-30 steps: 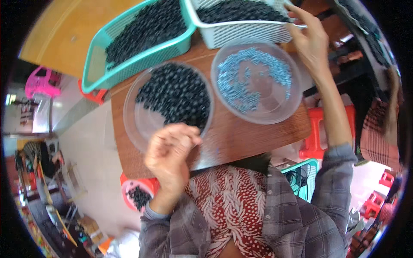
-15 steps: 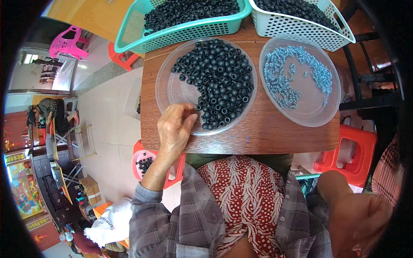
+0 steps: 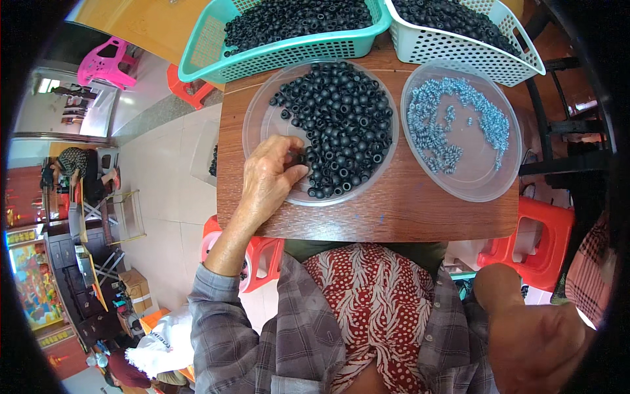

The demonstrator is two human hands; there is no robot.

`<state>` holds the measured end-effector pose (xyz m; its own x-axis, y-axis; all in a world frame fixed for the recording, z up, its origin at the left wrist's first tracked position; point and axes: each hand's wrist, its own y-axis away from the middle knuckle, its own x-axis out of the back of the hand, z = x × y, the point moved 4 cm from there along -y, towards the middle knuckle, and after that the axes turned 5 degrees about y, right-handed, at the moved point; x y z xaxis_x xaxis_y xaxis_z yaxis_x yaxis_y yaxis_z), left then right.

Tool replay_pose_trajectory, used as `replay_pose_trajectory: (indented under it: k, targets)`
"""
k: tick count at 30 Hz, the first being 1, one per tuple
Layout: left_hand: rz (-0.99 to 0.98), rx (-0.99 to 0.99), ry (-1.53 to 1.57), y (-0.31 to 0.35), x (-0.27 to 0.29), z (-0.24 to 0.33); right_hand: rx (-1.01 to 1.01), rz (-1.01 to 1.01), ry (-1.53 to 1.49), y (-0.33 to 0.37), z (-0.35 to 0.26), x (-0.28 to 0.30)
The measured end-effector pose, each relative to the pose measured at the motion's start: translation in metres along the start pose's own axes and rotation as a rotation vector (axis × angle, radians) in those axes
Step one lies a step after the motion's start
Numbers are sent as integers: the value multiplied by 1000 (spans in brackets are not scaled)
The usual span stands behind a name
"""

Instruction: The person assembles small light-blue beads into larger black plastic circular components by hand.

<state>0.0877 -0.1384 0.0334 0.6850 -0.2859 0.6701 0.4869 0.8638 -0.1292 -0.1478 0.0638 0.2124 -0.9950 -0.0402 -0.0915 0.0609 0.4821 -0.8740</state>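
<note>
A round clear plastic dish (image 3: 262, 131) on the wooden table holds a heap of small black hollow bead-like pieces (image 3: 341, 125). My left hand (image 3: 269, 171) reaches over its near left rim, at the edge of the heap. Its thumb and fingers are curled toward each other, with dark pieces at the fingertips; what they hold is partly hidden. To the right, a second clear dish (image 3: 469, 177) contains small blue spiral pieces (image 3: 433, 134). Low at the right, close and blurred, my right hand (image 3: 541, 341) is away from the table; its fingers cannot be made out.
Behind the dishes stand a turquoise basket (image 3: 289, 54) and a white basket (image 3: 453, 58), both full of black pieces. Red stools (image 3: 535, 243) flank the wooden table (image 3: 394, 220). A pink chair (image 3: 105, 62) and a distant person (image 3: 79, 164) are at the left.
My left hand has moved slightly up, farther over the dish, its thumb and fingers at the black pieces. My right hand has shifted a little lower. The whole view has tilted slightly.
</note>
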Motion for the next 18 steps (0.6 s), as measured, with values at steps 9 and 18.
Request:
replay_pose_trajectory:
  k: [9, 18]
  targets:
    - [-105, -145, -236, -4, 5, 0, -163, -173, 430, 42, 40, 9]
    - [-144, 297, 1220, 16, -5, 52, -491, -120, 659, 72, 111, -1]
